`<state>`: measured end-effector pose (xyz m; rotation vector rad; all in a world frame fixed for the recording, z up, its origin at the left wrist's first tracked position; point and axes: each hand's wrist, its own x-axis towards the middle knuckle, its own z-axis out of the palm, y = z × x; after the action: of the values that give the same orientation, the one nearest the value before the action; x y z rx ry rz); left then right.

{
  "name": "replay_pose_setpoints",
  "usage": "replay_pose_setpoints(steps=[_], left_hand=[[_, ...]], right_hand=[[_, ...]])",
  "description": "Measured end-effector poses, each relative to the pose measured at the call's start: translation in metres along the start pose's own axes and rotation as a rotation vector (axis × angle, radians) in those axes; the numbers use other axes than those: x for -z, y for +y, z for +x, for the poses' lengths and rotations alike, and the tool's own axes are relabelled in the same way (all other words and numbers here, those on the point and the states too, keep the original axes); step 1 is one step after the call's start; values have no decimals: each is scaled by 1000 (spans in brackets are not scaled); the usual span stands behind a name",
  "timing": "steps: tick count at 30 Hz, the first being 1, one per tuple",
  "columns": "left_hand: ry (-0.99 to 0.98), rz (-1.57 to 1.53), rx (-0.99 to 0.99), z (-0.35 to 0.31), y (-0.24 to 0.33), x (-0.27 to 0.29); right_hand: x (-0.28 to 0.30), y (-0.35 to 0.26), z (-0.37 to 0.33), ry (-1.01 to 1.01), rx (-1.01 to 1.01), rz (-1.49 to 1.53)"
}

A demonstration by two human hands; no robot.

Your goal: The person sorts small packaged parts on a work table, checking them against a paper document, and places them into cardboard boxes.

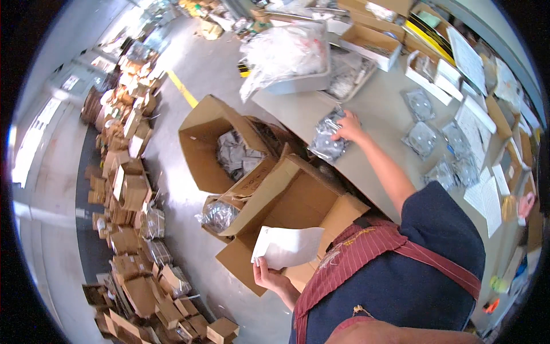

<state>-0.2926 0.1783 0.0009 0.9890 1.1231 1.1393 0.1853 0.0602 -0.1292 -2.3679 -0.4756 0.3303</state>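
My left hand (271,279) pinches a white sheet of paper (289,245) by its near left corner, above an open cardboard box (292,200). My right hand (348,127) reaches over the grey table (378,103), its fingers closed on a clear plastic bag of grey parts (329,140) at the table's left edge. What exactly the bag contains is too blurred to tell. Farther right on the table lie several similar clear bags, one of them a flat bagged packet (421,139).
Left of the table, a tall open carton (197,155) holds grey bagged items. A small box (220,215) with clear plastic adjoins it. At the table's far end sits a bin (298,85) heaped with plastic bags. Stacked cartons (129,241) line the floor's left side.
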Motion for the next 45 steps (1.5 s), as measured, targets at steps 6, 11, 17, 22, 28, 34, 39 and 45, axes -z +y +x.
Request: replay_pose_setpoints(steps=[6, 11, 17, 22, 28, 34, 39, 45], left_hand=[[0, -64, -44, 8, -8, 18], [139, -78, -61, 7, -7, 42], [191, -185, -70, -4, -21, 75], [198, -226, -81, -5, -29, 77], [220, -186, -166, -4, -21, 77], [301, -167, -218, -7, -24, 93], [194, -144, -205, -11, -16, 77], [171, -161, -204, -16, -15, 65]], right_hand=[[-17, -42, 9, -147, 81, -124], [-26, -15, 36, 165, 97, -34], [-9, -33, 29, 55, -105, -73], [14, -37, 41, -123, -93, -122], [2, -5, 62, -2, -201, -142], [14, -28, 36, 73, -284, -282], [24, -4, 67, -93, -271, -67], [30, -31, 64, -187, -395, -241]])
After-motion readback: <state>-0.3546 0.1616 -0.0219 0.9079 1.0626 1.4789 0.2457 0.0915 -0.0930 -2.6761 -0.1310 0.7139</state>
